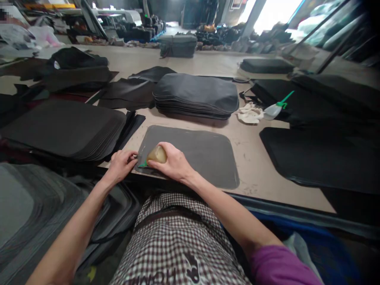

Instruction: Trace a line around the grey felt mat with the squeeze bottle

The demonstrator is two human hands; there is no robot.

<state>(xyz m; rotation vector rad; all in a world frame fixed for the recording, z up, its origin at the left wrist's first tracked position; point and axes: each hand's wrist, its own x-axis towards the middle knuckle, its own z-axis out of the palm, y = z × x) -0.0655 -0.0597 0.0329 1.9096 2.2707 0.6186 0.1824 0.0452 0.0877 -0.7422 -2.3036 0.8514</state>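
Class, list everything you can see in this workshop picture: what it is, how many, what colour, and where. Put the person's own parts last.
Table: one, tan, across the middle.
Panel: one, dark grey, flat on the table's near edge, under both hands.
Panel stack: one, black, behind the panel.
Left stack: one, dark grey, left of the panel.
Mat: one, black, at right.
Spare bottle: one, clear with green nozzle, lying right of the panel stack.
Rag: one, white, beside the spare bottle.
Bag: one, dark green, far end.
Bottle: one, amber with green nozzle, in the right hand.
Left hand: pressing the panel's left edge.
Right hand: gripping the bottle, nozzle tip at the panel.
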